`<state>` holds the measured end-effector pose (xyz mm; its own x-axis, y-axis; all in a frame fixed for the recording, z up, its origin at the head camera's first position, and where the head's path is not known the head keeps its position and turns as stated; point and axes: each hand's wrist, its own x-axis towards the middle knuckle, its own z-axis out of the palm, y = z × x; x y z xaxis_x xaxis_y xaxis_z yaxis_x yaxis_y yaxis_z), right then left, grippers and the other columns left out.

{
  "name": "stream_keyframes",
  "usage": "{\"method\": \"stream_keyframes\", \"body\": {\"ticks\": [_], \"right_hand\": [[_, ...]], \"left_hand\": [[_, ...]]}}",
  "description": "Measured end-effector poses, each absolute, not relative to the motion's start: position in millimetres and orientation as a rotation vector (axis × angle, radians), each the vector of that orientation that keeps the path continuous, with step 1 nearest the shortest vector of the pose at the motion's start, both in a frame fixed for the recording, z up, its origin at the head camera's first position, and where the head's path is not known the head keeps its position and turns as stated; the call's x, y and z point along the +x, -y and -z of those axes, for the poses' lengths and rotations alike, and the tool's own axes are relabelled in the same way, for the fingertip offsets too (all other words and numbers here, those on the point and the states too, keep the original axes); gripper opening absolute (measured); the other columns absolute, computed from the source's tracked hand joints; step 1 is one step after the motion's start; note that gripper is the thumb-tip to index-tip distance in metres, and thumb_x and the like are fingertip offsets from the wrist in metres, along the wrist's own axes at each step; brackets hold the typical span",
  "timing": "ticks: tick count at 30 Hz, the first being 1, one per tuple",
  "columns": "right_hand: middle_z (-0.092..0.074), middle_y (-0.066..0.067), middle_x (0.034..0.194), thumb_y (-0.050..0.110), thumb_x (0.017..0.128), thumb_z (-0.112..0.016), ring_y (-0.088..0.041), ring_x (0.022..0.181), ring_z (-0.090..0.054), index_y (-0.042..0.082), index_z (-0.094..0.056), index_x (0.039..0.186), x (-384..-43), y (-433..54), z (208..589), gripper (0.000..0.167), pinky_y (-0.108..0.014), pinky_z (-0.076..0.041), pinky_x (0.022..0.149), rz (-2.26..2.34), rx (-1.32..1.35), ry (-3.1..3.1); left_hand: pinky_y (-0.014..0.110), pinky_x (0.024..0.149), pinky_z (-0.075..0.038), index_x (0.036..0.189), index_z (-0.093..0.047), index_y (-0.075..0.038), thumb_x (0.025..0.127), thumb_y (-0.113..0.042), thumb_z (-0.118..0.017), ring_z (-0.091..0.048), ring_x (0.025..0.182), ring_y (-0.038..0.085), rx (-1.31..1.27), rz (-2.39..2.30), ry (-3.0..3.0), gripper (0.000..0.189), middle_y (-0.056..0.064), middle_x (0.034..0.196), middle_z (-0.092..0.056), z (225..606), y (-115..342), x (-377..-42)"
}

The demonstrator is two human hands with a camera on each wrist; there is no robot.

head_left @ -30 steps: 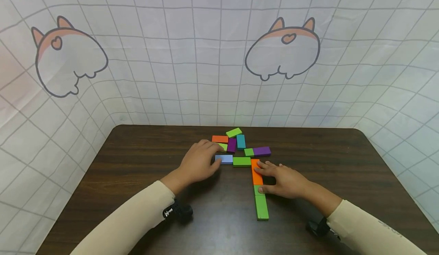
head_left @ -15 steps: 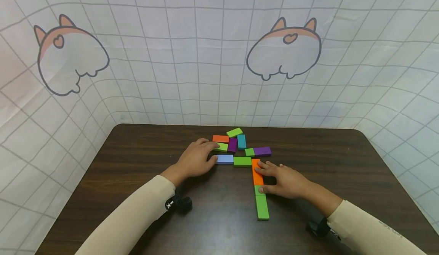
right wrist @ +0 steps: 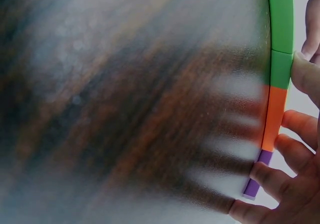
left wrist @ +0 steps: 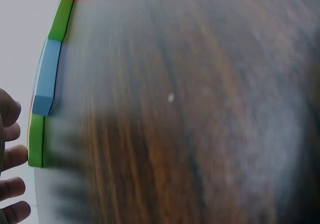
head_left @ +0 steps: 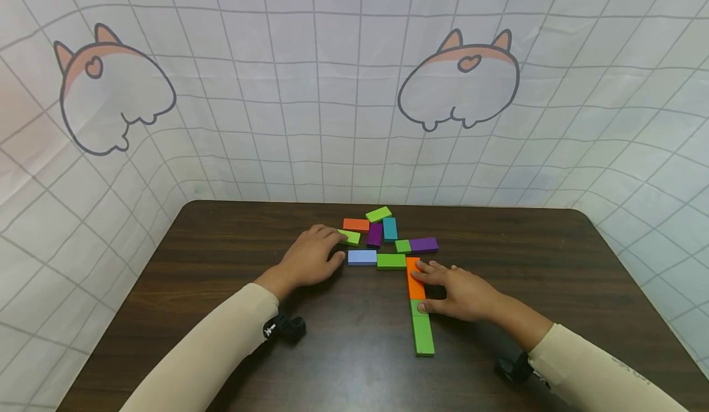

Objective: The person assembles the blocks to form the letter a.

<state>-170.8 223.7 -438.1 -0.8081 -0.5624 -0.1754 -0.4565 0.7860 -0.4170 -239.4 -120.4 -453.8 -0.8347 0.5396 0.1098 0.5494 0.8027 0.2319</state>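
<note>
With its fingertips my left hand (head_left: 310,255) touches a lime green block (head_left: 351,238); the left wrist view has a finger against that block's end (left wrist: 36,141), thumb apart. Just right of the thumb lies a light blue block (head_left: 362,258), end to end with a green block (head_left: 391,262). My right hand (head_left: 462,292) rests its fingers on the edge of an orange block (head_left: 413,286) and its thumb on a short green block (head_left: 415,311). A longer green block (head_left: 423,335) continues that column toward me. Both hands have relaxed, spread fingers.
Behind the row lie an orange-red block (head_left: 356,224), a dark purple block (head_left: 375,234), a teal block (head_left: 390,229) and a tilted lime block (head_left: 378,214). A short green block (head_left: 402,246) abuts a purple block (head_left: 424,244). A gridded curtain (head_left: 354,165) borders the dark wooden table (head_left: 232,227).
My left hand has drawn back to the left, and the lime green block under its fingertips has slid left, away from the dark purple block. My right hand stays in place.
</note>
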Motion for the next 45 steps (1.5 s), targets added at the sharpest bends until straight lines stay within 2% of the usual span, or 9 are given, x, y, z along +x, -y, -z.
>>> {"method": "stream_keyframes", "body": {"ticks": [13, 22, 30, 40, 45], "right_hand": [[-0.038, -0.008, 0.161, 0.060, 0.093, -0.066, -0.034, 0.148, -0.034, 0.015, -0.051, 0.152, -170.9, -223.5, 437.4, 0.076, -0.063, -0.029, 0.113, 0.508, -0.776, -2.691], [-0.038, -0.006, 0.161, 0.060, 0.092, -0.068, -0.032, 0.148, -0.034, 0.016, -0.051, 0.152, -171.5, -223.0, 437.9, 0.076, -0.062, -0.029, 0.114, 0.500, -0.761, -2.684], [-0.038, -0.007, 0.161, 0.060, 0.092, -0.067, -0.033, 0.148, -0.034, 0.016, -0.051, 0.152, -170.3, -224.9, 437.6, 0.076, -0.063, -0.028, 0.114, 0.509, -0.770, -2.685], [-0.038, -0.009, 0.161, 0.061, 0.093, -0.065, -0.035, 0.147, -0.034, 0.013, -0.052, 0.152, -169.9, -224.7, 437.5, 0.077, -0.066, -0.028, 0.112, 0.538, -0.801, -2.684], [-0.038, -0.009, 0.161, 0.060, 0.094, -0.065, -0.035, 0.148, -0.034, 0.013, -0.053, 0.151, -169.4, -224.2, 437.2, 0.076, -0.066, -0.028, 0.112, 0.548, -0.793, -2.683]], "left_hand": [[0.051, 0.108, -0.039, 0.137, -0.067, -0.012, 0.101, -0.026, -0.061, -0.047, 0.129, 0.030, -0.852, 0.370, 2.935, 0.039, 0.010, 0.133, -0.057, 452.7, 136.2, -239.0], [0.057, 0.111, -0.036, 0.135, -0.066, -0.012, 0.100, -0.025, -0.063, -0.041, 0.141, 0.034, -0.838, 0.362, 2.966, 0.037, 0.012, 0.150, -0.052, 452.9, 144.9, -242.0], [0.054, 0.106, -0.041, 0.122, -0.070, -0.014, 0.097, -0.023, -0.071, -0.052, 0.129, 0.031, -0.742, 0.305, 2.959, 0.027, 0.007, 0.132, -0.063, 453.2, 150.7, -244.1], [0.054, 0.097, -0.048, 0.120, -0.070, -0.016, 0.095, -0.011, -0.072, -0.061, 0.117, 0.034, -0.762, 0.345, 2.914, 0.026, 0.007, 0.122, -0.071, 455.9, 157.2, -243.6], [0.051, 0.096, -0.049, 0.122, -0.070, -0.014, 0.095, -0.014, -0.072, -0.062, 0.115, 0.033, -0.739, 0.424, 2.912, 0.027, 0.005, 0.121, -0.071, 457.7, 162.3, -243.0]]}}
